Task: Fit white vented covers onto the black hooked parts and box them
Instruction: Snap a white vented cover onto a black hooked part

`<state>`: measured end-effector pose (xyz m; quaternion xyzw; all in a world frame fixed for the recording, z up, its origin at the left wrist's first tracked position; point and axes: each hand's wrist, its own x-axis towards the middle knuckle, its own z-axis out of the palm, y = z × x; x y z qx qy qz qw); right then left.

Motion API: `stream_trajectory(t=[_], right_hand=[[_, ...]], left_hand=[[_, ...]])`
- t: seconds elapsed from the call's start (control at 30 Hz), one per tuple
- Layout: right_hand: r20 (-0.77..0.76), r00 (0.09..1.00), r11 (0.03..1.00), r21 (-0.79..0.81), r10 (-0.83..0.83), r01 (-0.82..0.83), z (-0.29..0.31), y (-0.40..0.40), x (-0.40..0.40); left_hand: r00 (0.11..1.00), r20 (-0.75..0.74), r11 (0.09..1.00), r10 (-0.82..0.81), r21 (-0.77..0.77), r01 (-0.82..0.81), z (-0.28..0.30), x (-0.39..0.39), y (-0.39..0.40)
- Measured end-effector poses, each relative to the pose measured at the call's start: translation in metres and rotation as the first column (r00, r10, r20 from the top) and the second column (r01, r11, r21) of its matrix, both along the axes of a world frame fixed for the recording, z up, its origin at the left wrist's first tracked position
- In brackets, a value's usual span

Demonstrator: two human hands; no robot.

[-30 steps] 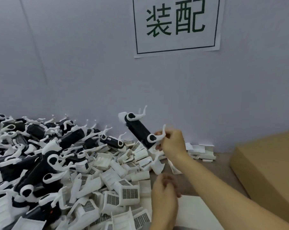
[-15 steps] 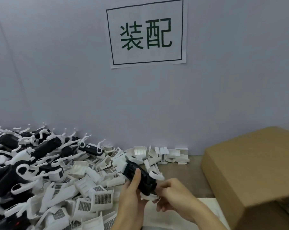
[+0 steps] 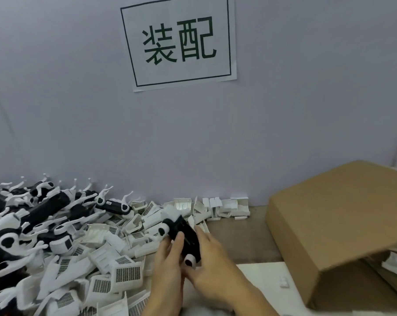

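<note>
I see the black hooked part (image 3: 184, 236) held low over the desk (image 3: 234, 236), a white cover at its far end. My left hand (image 3: 168, 267) closes round it from the left, thumb on top; my right hand (image 3: 212, 267) grips its near end. White vented covers (image 3: 124, 273) lie heaped just left, the cardboard box (image 3: 334, 224) right.

Hooked part (image 3: 185, 233): black, white ends. Vented covers (image 3: 126, 275): white, dark grid. Cardboard box (image 3: 343, 215): brown. Sign (image 3: 179, 42): white, dark-green characters.
</note>
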<state>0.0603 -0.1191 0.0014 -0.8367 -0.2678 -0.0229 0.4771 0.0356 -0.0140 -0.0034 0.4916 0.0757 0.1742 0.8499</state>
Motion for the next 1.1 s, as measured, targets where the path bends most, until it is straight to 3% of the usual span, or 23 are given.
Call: stream_trajectory(t=[0.1,0.37,0.57,0.73,0.93,1.1], right_hand=[[-0.075,0.997,0.986,0.164,0.021,-0.009,-0.002,-0.006,0.004],[-0.035,0.999,0.951,0.31,0.028,-0.015,-0.002,-0.001,0.004],[0.08,0.991,0.971,0.222,-0.103,0.083,0.003,0.0,0.001],[0.148,0.979,0.982,0.15,-0.138,0.116,0.001,0.002,0.004],[0.13,0.986,0.987,0.141,-0.1,0.082,-0.006,0.006,0.008],[0.059,0.989,0.967,0.225,-0.132,0.116,-0.003,-0.001,0.007]], left_hand=[[0.999,0.053,0.98,0.01,0.2,-0.02,-0.003,-0.001,-0.003],[0.981,0.188,0.801,0.041,0.581,-0.144,-0.001,-0.006,-0.007],[0.967,0.242,0.692,0.079,0.685,-0.228,0.004,-0.006,-0.011],[0.969,0.222,0.683,0.108,0.692,-0.235,0.004,-0.007,-0.011],[0.981,0.131,0.679,0.141,0.709,-0.192,0.005,-0.002,-0.011],[0.981,-0.081,0.568,0.174,0.823,-0.032,0.034,0.015,-0.023]])
